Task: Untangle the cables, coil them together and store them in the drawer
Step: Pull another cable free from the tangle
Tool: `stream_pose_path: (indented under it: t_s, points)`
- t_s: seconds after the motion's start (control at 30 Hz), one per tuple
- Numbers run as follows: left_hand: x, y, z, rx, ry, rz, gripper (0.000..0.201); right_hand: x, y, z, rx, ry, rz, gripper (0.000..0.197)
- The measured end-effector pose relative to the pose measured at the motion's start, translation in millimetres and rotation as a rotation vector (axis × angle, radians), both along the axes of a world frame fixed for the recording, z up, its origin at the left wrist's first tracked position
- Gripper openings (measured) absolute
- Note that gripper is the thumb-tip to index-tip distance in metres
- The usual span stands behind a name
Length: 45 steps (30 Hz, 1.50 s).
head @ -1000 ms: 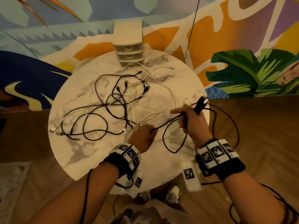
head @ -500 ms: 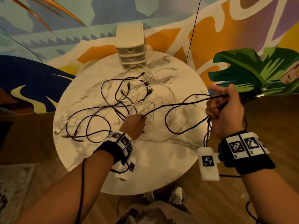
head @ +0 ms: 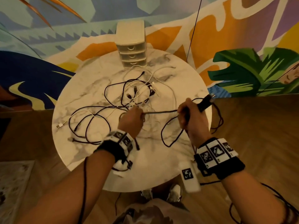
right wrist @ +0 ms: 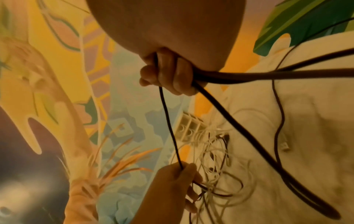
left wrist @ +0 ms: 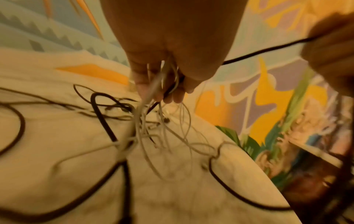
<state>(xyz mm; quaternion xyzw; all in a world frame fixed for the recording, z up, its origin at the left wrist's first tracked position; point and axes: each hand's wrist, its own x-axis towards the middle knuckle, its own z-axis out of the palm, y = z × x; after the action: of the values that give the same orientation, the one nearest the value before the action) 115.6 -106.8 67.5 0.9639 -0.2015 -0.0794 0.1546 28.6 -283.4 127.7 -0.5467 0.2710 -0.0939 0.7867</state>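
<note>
A tangle of black and white cables (head: 137, 94) lies spread over the round marble table (head: 97, 159). My left hand (head: 131, 118) grips a bunch of thin white cables (left wrist: 162, 78) and the black cable just above the tabletop. A taut stretch of black cable (head: 161, 112) runs from it to my right hand (head: 188, 114), which grips gathered loops of that black cable (right wrist: 220, 75); its black plug (head: 206, 101) sticks out past the fist. A loop (head: 169, 136) hangs below the right hand. The small beige drawer unit (head: 131, 44) stands at the table's far edge, drawers closed.
A painted mural wall rises right behind the table. Wooden floor surrounds the table, and a pale rug (head: 11, 183) lies at the lower left. A thin dark cord (head: 193, 29) hangs down the wall at the back right. My shoes (head: 161, 192) show under the near edge.
My right hand, which had pulled the black cable out to the right past the table edge, has come back toward the left hand. The left hand stayed over the tangle, holding cables.
</note>
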Motion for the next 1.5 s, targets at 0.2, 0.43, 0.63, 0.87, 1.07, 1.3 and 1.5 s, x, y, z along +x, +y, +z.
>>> stream_pose_path:
  t_s: [0.2, 0.43, 0.63, 0.87, 1.07, 1.3, 1.5]
  points:
    - [19, 16, -16, 0.132, -0.068, -0.077, 0.031, 4, -16, 24, 0.087, -0.156, -0.08, 0.048]
    - [-30, 19, -8, 0.135, -0.278, -0.436, 0.052, -3, -20, -1, 0.075, -0.095, -0.123, 0.05]
    - [-53, 80, -32, -0.098, -0.095, 0.21, 0.036, -7, -19, -7, 0.061, -0.057, -0.098, 0.051]
    - [-32, 60, -59, 0.12, 0.225, 0.381, 0.036, -2, -7, -7, 0.07, -0.025, -0.079, 0.052]
    - [-7, 61, -69, 0.035, 0.487, 0.542, 0.034, -4, -3, -7, 0.089, 0.006, -0.076, 0.058]
    - [34, 74, -31, 0.304, -0.001, 0.206, 0.019, -9, -10, -14, 0.06, 0.002, -0.07, 0.058]
    - [37, 86, -23, 0.178, 0.102, 0.349, 0.039, -13, -16, -14, 0.02, -0.003, -0.091, 0.057]
